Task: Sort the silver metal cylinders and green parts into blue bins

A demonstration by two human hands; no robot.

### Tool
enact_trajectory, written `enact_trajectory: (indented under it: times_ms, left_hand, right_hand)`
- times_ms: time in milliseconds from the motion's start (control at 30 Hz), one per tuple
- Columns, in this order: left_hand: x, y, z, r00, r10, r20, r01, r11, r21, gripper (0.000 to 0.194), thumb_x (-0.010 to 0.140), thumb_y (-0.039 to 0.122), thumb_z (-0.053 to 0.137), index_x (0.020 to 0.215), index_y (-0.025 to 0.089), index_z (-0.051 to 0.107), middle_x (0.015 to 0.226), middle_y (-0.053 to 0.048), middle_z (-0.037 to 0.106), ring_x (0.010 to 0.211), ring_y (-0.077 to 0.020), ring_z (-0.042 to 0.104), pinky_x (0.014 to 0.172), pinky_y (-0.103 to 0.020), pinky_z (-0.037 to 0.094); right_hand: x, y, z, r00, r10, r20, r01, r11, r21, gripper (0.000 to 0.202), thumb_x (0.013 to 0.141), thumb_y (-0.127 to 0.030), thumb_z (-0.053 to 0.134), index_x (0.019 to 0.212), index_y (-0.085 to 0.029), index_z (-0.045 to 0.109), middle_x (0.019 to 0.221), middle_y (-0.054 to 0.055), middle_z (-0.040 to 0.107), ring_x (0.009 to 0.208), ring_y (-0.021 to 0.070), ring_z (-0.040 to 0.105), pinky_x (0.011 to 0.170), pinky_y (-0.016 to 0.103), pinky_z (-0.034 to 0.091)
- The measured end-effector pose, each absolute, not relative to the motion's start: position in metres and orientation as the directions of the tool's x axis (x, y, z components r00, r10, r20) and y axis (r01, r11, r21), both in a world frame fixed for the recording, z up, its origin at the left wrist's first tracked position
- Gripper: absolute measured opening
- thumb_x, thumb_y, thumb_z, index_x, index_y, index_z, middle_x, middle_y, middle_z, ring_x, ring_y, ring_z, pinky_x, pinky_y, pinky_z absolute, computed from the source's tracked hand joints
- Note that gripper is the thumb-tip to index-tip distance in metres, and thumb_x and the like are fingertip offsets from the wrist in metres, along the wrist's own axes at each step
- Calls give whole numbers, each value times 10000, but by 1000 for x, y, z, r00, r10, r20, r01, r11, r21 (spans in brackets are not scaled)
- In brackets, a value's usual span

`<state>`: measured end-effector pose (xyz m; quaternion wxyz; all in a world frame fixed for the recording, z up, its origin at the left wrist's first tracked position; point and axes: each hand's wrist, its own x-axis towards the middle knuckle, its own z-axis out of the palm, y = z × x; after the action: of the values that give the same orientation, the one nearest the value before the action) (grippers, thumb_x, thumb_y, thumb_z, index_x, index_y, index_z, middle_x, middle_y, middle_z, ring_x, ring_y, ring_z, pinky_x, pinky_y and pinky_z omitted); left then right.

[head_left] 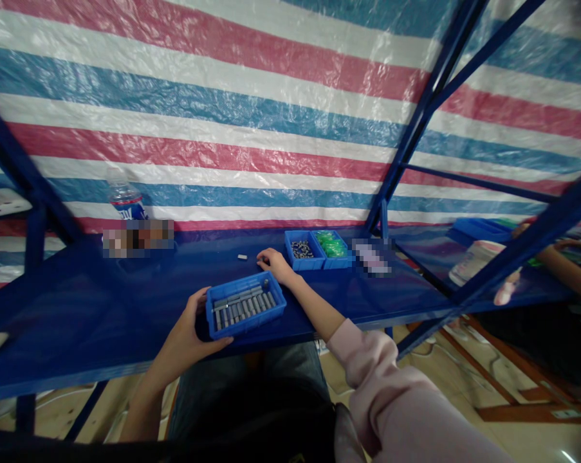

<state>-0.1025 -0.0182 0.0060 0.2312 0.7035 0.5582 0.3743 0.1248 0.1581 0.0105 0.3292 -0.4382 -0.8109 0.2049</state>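
My left hand (194, 331) grips the left end of a blue plastic bin (248, 325), thumb along its front and fingers behind the end wall. Inside lie grey metal bar-like pieces (244, 308), most of them side by side in a row. My right hand (273, 265) is beyond the bin, low over the blue table (174, 292), its fingers curled and pinched together. Whatever sits between those fingertips is too small to make out. Just left of them lies a small pale block (242, 257), apart from the hand.
Right of my right hand stand a blue bin of small metal parts (301, 249) and a bin of green pieces (331, 244). A plastic bottle (126, 200) is at the back left. Blue frame posts (415, 122) rise at both sides. Another person's arm (567, 267) is at far right.
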Motion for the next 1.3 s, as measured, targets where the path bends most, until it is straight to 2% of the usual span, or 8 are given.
enact_trajectory:
  times_ms: [200, 367, 633, 800, 933, 1000, 1167, 1300]
  left_hand:
    - [-98, -17, 7, 45, 956, 289, 642, -250, 725, 927, 596, 477, 782, 1336, 218, 286, 1262, -127, 521, 1184, -326, 539, 982, -506, 463]
    - [-95, -15, 6, -1, 947, 320, 671, -236, 702, 918, 579, 506, 779, 1314, 195, 326, 1247, -131, 528, 1176, -321, 537, 990, -505, 451]
    - [-96, -10, -6, -55, 925, 376, 701, -232, 674, 976, 556, 555, 781, 1338, 197, 320, 1229, -130, 542, 1143, -319, 551, 968, -502, 464]
    - [-94, -12, -3, -82, 939, 334, 729, -172, 662, 993, 571, 584, 759, 1364, 207, 296, 1231, -133, 554, 1152, -327, 555, 935, -495, 488]
    - [-93, -13, -1, -87, 949, 302, 755, -135, 641, 996, 580, 601, 744, 1373, 218, 279, 1251, -125, 548, 1170, -322, 549, 952, -483, 482]
    - [-94, -13, 0, -83, 950, 300, 757, -136, 639, 1001, 580, 605, 742, 1375, 220, 271, 1259, -124, 543, 1177, -318, 545, 962, -478, 477]
    - [-94, -13, -1, -81, 951, 300, 764, -134, 631, 986, 591, 602, 736, 1374, 230, 266, 1261, -117, 548, 1179, -315, 548, 970, -478, 473]
    - [-94, -14, -1, -80, 947, 311, 765, -142, 628, 985, 590, 588, 742, 1374, 226, 268, 1251, -119, 554, 1166, -317, 558, 963, -486, 477]
  right_hand:
    - [123, 160, 4, -319, 875, 364, 569, 484, -665, 114, 874, -197, 576, 929, -159, 669, 845, 33, 564, 729, 140, 552, 761, 289, 464]
    - [121, 166, -7, -291, 901, 321, 584, 433, -687, 89, 765, -142, 698, 854, -147, 687, 894, 25, 519, 699, 117, 539, 771, 284, 477]
    - [129, 163, -3, -210, 918, 337, 557, 395, -730, 61, 723, -140, 709, 766, -134, 666, 880, 46, 538, 778, 155, 549, 843, 317, 454]
    - [131, 163, 1, -152, 931, 333, 471, 365, -803, 173, 639, -61, 689, 756, -170, 625, 724, -20, 568, 675, 135, 554, 704, 278, 476]
    - [128, 166, 4, -130, 939, 319, 352, 345, -870, 101, 676, -146, 670, 761, -172, 621, 653, -23, 617, 576, 124, 574, 571, 246, 478]
    - [126, 164, 8, -147, 933, 329, 284, 358, -889, 122, 712, -212, 655, 822, -161, 636, 691, 4, 661, 563, 126, 592, 548, 245, 486]
    - [127, 158, 20, -220, 896, 387, 173, 426, -888, 227, 821, -309, 556, 944, -150, 663, 888, 69, 716, 677, 140, 653, 634, 264, 521]
    - [131, 160, 21, -294, 872, 393, 213, 460, -862, 217, 778, -255, 620, 948, -147, 700, 939, 82, 723, 789, 178, 660, 729, 312, 521]
